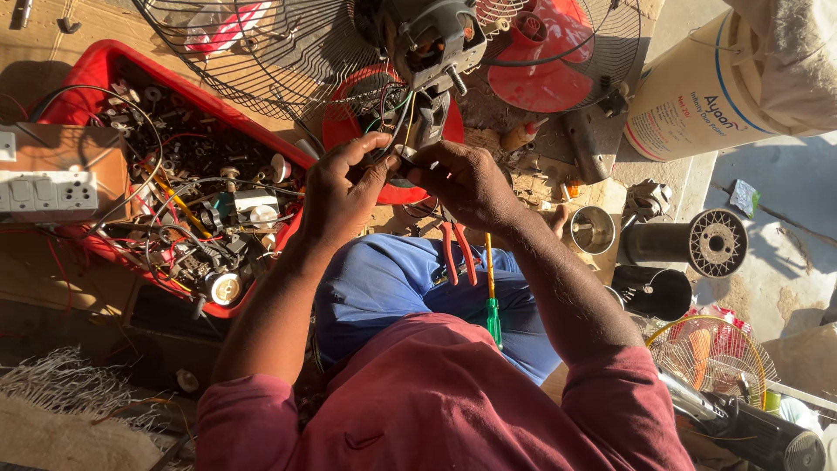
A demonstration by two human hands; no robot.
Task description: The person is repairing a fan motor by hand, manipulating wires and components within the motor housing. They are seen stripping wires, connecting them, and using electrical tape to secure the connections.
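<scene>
My left hand (340, 187) and my right hand (466, 181) meet just below a fan motor (432, 39). Both pinch thin wires (394, 131) that come down from the motor, with a small dark part between the fingertips. The motor sits on a stem over a red fan base (349, 118), with a wire fan guard (261, 52) behind it. On my blue-trousered lap lie red-handled pliers (458, 253) and a screwdriver with a yellow shaft and a green handle (493, 301).
A red tray (96, 65) of wires, switches and small parts stands at the left, with a white switchboard (48, 192) beside it. A red fan blade (545, 61), a white bucket (697, 87), metal cylinders (680, 244) and another small fan (711, 358) lie at the right.
</scene>
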